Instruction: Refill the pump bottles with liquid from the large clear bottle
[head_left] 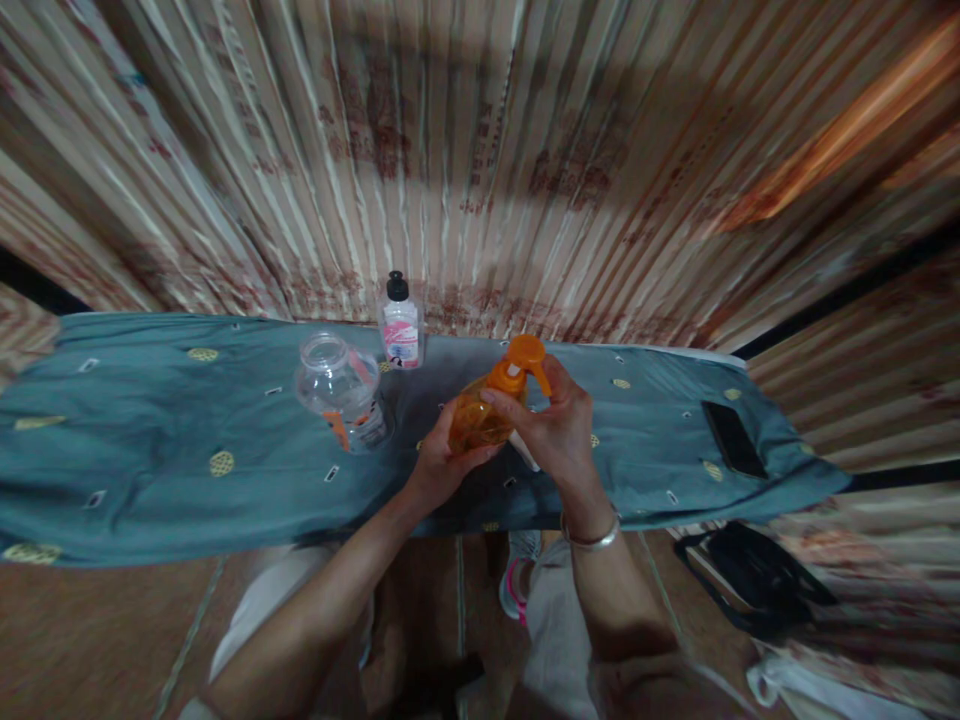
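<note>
I hold an orange pump bottle [480, 415] over a table covered with a blue-green cloth [150, 440]. My left hand [439, 465] is wrapped round the bottle's lower body from below. My right hand [559, 430] is closed about the neck, just under the orange pump head [525, 360]. The bottle leans to the left. A clear, open plastic jar [341, 390] stands left of my hands. Behind it, near the wall, a small white bottle with a black cap and pink label [400, 325] stands upright.
A black phone [733, 438] lies on the cloth at the right. A striped curtain [480, 150] hangs behind the table. A black bag [750, 575] and a white bag [810, 685] lie on the floor at lower right. My knees and a shoe [517, 585] show under the table edge.
</note>
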